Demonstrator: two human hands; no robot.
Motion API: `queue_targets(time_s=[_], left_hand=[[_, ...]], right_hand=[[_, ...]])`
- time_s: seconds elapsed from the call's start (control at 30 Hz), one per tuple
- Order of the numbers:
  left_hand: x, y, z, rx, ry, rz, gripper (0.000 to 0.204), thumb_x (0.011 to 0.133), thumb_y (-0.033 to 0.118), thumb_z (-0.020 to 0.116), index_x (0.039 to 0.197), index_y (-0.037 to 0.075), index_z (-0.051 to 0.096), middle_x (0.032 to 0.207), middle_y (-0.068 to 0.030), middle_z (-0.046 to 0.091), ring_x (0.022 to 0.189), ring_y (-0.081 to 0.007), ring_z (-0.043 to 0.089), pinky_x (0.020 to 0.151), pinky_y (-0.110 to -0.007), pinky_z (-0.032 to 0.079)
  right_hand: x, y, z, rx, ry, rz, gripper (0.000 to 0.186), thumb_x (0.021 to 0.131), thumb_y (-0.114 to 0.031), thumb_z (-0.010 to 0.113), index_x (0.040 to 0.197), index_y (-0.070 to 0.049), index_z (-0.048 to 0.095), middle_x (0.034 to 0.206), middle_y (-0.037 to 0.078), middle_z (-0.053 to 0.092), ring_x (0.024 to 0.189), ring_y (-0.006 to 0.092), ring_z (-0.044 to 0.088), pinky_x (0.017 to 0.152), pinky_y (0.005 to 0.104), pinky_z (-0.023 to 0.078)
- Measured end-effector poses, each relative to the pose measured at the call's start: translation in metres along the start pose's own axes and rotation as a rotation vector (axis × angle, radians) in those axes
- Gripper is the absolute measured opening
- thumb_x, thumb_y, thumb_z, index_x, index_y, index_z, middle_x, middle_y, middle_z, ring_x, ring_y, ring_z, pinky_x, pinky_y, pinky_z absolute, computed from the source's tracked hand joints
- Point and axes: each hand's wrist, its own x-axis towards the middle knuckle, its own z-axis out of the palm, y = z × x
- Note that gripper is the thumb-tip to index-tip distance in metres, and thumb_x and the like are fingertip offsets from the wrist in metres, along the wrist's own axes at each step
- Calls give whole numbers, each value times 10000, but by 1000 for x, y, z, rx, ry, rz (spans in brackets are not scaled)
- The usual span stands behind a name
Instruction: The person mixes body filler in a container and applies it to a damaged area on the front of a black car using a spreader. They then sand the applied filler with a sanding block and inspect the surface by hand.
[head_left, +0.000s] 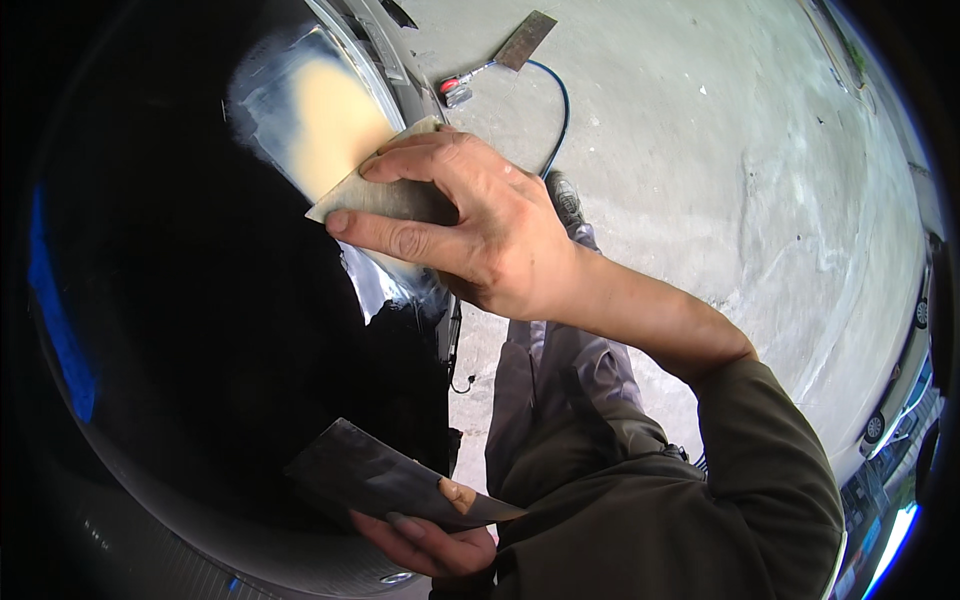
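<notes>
- The dark car body [200,300] fills the left side, its surface curving toward the near left.
- The pale concrete floor [680,120] spreads across the right side.
- The person's dark top [660,520] is at the near edge, with grey trousers [560,370] just beyond it, beside the car body.
- The right hand [480,220] reaches in from the right, fingers and thumb closed in a pinch on a flat, pale spreader, the thumb on its near side and the fingers toward its far side.
- A beige filler patch [325,115] lies on the car body at the far end, ringed by a greyish sanded zone; the spreader lies over its near part.
- A dark flat sheet [370,470] is tilted at the near end, in front of the car body.
- The spreader [400,198] slants between patch and palm, partly covered by the fingers.
- The left hand [435,545] grips the sheet's near edge, digits closed against it; the rest of that grip is hidden.
- A blue strip [60,310] runs along the far left.
- A blue hose [564,100] curves over the floor, near a brownish plate [526,40] and a red-and-grey tool [455,93].
- A small beige dab [457,495] sits toward the sheet's right end.
</notes>
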Motion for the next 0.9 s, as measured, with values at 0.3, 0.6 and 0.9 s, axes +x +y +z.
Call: queue_targets(time_s=[0.3,0.6,0.9], left_hand=[[-9,-4,2,50,23,55,557,1024,-46,591,1517,5,338,1421,-396,500,1256,-496,632,980,-491,646],[-13,-7,3,92,85,122,482,1025,-35,598,1461,-38,394,1359,-377,563,1221,-488,656,966,-497,652],[-10,-4,6,133,150,190,443,1024,-45,591,1426,-57,404,1306,-355,601,1178,-473,684,949,-484,663]], right_hand=[[-45,-30,7,-25,61,17,450,802,-208,714,1245,-251,783,1206,76,615,1199,288,624,1032,512,556],[-76,-50,7,-66,56,50,429,815,-256,662,1224,-268,794,1212,69,660,1197,279,640,1046,513,542],[-88,-61,4,-39,62,83,449,808,-263,645,1237,-275,776,1218,64,663,1192,263,649,1051,514,538]])
